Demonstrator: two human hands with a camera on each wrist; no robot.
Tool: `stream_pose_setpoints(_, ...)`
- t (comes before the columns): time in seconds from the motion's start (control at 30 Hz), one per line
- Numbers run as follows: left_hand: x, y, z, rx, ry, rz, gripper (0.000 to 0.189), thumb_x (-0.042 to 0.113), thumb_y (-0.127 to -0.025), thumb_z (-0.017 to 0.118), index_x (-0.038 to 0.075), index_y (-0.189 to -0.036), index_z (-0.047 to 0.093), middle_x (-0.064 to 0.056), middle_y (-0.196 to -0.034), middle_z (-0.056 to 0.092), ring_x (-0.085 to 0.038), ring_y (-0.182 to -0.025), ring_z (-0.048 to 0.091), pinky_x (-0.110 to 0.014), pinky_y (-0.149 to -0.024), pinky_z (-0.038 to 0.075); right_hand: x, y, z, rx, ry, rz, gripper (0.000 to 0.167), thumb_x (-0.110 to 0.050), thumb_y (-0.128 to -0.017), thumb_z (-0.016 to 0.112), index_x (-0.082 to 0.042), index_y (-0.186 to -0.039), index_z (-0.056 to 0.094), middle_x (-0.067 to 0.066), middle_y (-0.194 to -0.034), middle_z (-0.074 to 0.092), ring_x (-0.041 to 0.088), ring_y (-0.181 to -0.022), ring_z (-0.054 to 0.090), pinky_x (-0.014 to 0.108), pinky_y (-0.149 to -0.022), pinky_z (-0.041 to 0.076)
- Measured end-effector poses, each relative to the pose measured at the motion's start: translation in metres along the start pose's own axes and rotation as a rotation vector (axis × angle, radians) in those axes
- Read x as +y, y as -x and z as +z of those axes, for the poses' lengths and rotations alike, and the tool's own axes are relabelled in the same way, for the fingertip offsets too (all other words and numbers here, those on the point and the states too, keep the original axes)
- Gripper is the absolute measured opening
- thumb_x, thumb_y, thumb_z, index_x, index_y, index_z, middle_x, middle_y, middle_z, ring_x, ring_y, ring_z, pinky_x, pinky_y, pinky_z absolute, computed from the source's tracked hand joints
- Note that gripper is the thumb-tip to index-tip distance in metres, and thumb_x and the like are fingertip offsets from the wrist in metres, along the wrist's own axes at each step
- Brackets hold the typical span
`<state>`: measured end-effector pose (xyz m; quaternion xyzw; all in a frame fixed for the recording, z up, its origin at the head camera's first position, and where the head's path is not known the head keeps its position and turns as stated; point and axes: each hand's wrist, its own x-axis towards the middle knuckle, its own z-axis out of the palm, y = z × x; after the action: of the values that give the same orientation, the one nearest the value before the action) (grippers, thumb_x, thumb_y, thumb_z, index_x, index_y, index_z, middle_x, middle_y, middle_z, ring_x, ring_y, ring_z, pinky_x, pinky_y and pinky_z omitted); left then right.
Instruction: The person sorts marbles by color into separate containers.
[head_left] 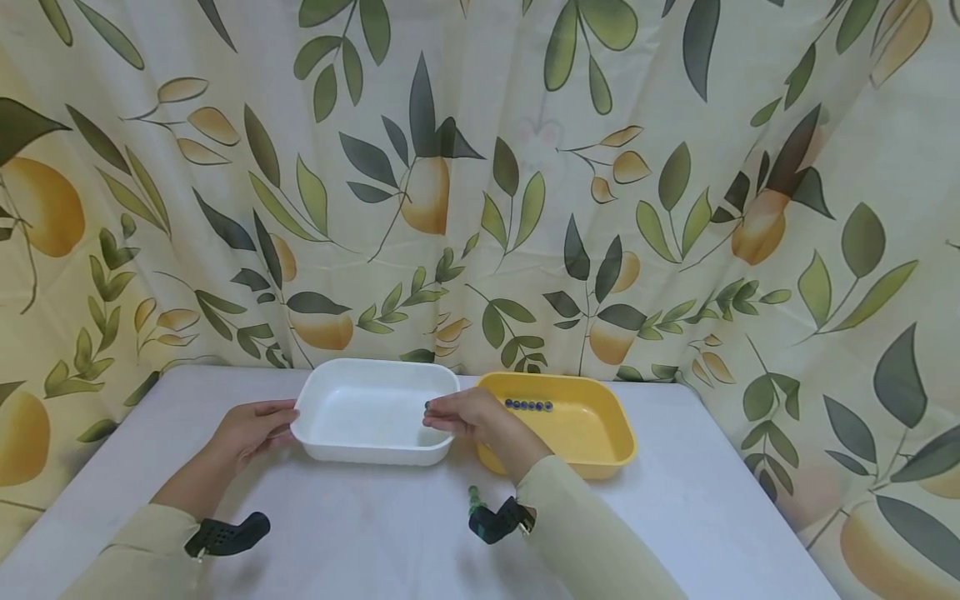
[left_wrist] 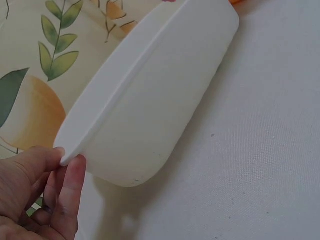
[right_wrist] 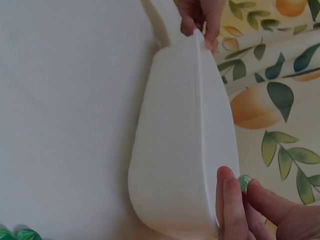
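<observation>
My left hand (head_left: 253, 429) pinches the left rim of a white plastic basin (head_left: 375, 454), thumb above and fingers below. In the left wrist view the left hand (left_wrist: 42, 187) grips that rim at its corner. My right hand (head_left: 480, 414) is over the right end of the basin. Between its thumb and fingers it holds a small green glass marble (right_wrist: 244, 182), seen best in the right wrist view. Right beside that wrist stands a yellow basin (head_left: 615, 450), with a row of several dark blue marbles (head_left: 528, 406) along its floor.
Several green marbles (head_left: 474, 496) lie in a line on the white tablecloth (head_left: 360, 533), partly behind the right wrist camera (head_left: 495, 521). Behind the table hangs a curtain (head_left: 480, 208) printed with leaves and fruit.
</observation>
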<state>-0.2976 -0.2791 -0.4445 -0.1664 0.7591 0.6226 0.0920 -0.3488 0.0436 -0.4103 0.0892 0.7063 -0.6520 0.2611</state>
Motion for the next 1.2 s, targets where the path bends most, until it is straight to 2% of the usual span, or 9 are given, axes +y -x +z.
stream_pose_setpoints(0.17, 0.0, 0.001, 0.0, 0.002, -0.007, 0.001, 0.058, 0.018, -0.095, 0.066, -0.01, -0.141, 0.044, -0.024, -0.126, 0.063, -0.005, -0.076, 0.068, -0.024, -0.074, 0.06, -0.003, -0.003, 0.001, 0.012, -0.042, 0.035, 0.024, -0.006, -0.093, 0.067, 0.007, -0.112, 0.068, 0.015, -0.089, 0.075, 0.023, -0.082, 0.075, 0.021, -0.068, 0.06)
stream_pose_setpoints(0.33, -0.001, 0.001, 0.0, -0.002, 0.003, 0.004, 0.057, 0.017, -0.095, 0.066, -0.01, -0.141, 0.043, -0.023, -0.124, 0.064, -0.005, -0.076, 0.068, -0.025, -0.076, 0.06, -0.005, -0.006, 0.002, 0.04, -0.109, 0.062, 0.025, -0.007, -0.092, 0.067, 0.007, -0.114, 0.066, 0.016, -0.091, 0.075, 0.025, -0.084, 0.075, 0.021, -0.068, 0.059)
stream_pose_setpoints(0.6, -0.001, 0.0, 0.001, 0.012, 0.001, -0.009, 0.058, 0.018, -0.095, 0.066, -0.01, -0.141, 0.044, -0.027, -0.135, 0.056, -0.005, -0.076, 0.068, -0.025, -0.076, 0.06, -0.003, -0.007, 0.002, 0.059, -0.132, 0.046, 0.028, -0.008, -0.093, 0.067, 0.007, -0.116, 0.066, 0.016, -0.095, 0.074, 0.023, -0.084, 0.075, 0.022, -0.072, 0.06)
stream_pose_setpoints(0.9, -0.001, 0.0, 0.002, 0.015, -0.002, 0.0, 0.057, 0.018, -0.096, 0.065, -0.01, -0.14, 0.044, -0.028, -0.137, 0.054, -0.004, -0.077, 0.068, -0.025, -0.077, 0.06, 0.007, 0.007, -0.002, 0.024, -0.104, -0.017, 0.029, -0.009, -0.093, 0.067, 0.007, -0.117, 0.066, 0.017, -0.101, 0.074, 0.021, -0.086, 0.075, 0.021, -0.074, 0.059)
stream_pose_setpoints(1.2, 0.0, 0.001, 0.002, 0.019, -0.024, -0.002, 0.058, 0.019, -0.096, 0.065, -0.01, -0.141, 0.043, -0.029, -0.14, 0.05, -0.004, -0.078, 0.068, -0.024, -0.076, 0.06, 0.021, 0.029, -0.014, -0.034, -0.144, -0.035, 0.039, -0.011, -0.093, 0.067, 0.008, -0.126, 0.06, 0.017, -0.105, 0.073, 0.022, -0.095, 0.073, 0.027, -0.086, 0.058)
